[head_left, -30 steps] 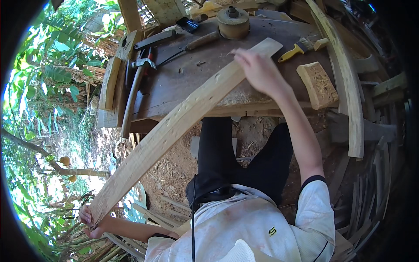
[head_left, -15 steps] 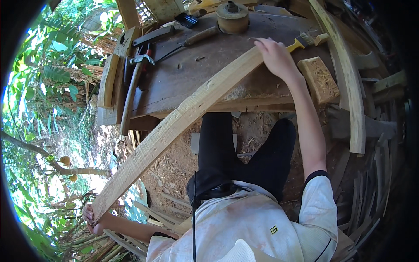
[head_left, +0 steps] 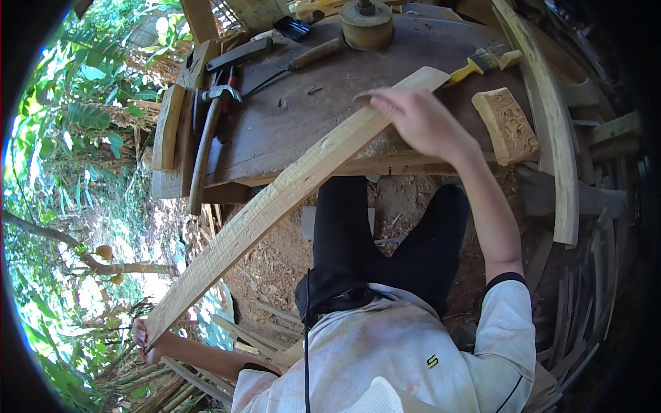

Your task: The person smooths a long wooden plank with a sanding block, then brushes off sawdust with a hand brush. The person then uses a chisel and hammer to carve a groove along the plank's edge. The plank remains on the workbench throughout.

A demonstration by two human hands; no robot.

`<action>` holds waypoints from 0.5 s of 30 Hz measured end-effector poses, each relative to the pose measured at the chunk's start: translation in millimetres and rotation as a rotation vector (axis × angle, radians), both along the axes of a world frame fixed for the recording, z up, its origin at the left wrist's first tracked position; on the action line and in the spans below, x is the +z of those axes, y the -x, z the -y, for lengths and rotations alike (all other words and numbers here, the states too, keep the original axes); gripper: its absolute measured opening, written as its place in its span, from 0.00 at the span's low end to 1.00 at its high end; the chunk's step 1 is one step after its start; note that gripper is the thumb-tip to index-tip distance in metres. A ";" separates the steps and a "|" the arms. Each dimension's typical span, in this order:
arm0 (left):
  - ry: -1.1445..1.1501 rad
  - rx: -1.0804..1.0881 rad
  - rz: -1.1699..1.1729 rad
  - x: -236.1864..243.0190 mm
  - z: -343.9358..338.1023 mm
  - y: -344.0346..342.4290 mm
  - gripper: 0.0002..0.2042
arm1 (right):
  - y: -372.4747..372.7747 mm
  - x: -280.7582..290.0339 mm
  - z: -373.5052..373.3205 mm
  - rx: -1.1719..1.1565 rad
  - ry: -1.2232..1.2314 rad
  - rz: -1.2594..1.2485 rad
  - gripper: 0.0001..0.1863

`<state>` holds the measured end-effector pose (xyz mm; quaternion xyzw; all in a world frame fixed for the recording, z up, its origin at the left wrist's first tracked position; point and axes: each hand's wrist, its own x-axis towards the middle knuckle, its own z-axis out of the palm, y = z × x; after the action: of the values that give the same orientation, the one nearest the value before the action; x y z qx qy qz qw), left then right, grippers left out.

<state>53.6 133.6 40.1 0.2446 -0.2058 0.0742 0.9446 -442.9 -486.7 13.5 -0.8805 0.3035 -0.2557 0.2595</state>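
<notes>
A long pale plank [head_left: 275, 206] runs diagonally from the lower left up across the front edge of the brown worktable [head_left: 248, 131]. My left hand [head_left: 149, 341] grips its lower-left end, fingers curled round it. My right hand [head_left: 420, 117], slightly blurred, bends over the upper part of the plank with a thin brown piece at its fingertips, too small to name surely. A yellow-handled brush [head_left: 467, 71] lies just past the plank's upper end, and a rough wooden block [head_left: 505, 127] sits right of my right hand.
On the table stand a round wooden piece [head_left: 366, 31], a handled tool [head_left: 313, 55], a hammer [head_left: 215, 117] and a dark tray [head_left: 292, 29]. A long curved strip [head_left: 558, 172] runs down the right side, beside piled slats [head_left: 585, 289]. Foliage fills the left.
My right hand moved up and right along the plank, then back down-left, uncovering its upper tip again. The plank and my left hand shifted slightly.
</notes>
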 end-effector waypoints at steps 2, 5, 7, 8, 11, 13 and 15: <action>0.037 0.010 -0.028 -5.8 9.0 -1.2 0.09 | 7.9 2.8 22.4 -0.171 0.149 -0.153 0.17; 0.084 0.018 0.031 7.9 1.6 3.2 0.10 | 14.3 1.9 15.3 -0.319 0.027 0.000 0.18; 0.065 0.101 0.031 13.4 9.8 11.2 0.10 | 8.4 -0.5 -7.9 -0.229 0.059 0.053 0.17; 0.099 0.030 0.098 19.6 13.3 14.1 0.10 | 4.5 -10.3 -13.4 -0.146 0.201 0.114 0.17; 0.121 0.069 0.177 34.9 42.0 39.7 0.11 | -1.8 -18.8 -21.7 -0.079 0.164 0.144 0.17; 0.159 -0.009 0.139 41.4 43.7 47.4 0.16 | -1.8 -11.0 -19.1 -0.127 0.005 0.162 0.17; 0.139 -0.021 -0.076 48.8 92.6 81.6 0.22 | 0.4 -15.3 -11.0 -0.138 0.185 0.164 0.17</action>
<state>-28.0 41.1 88.9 0.1789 -0.1670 0.0688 0.9671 -443.3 -475.6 -1.7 -0.8537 0.3163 -0.3711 0.1830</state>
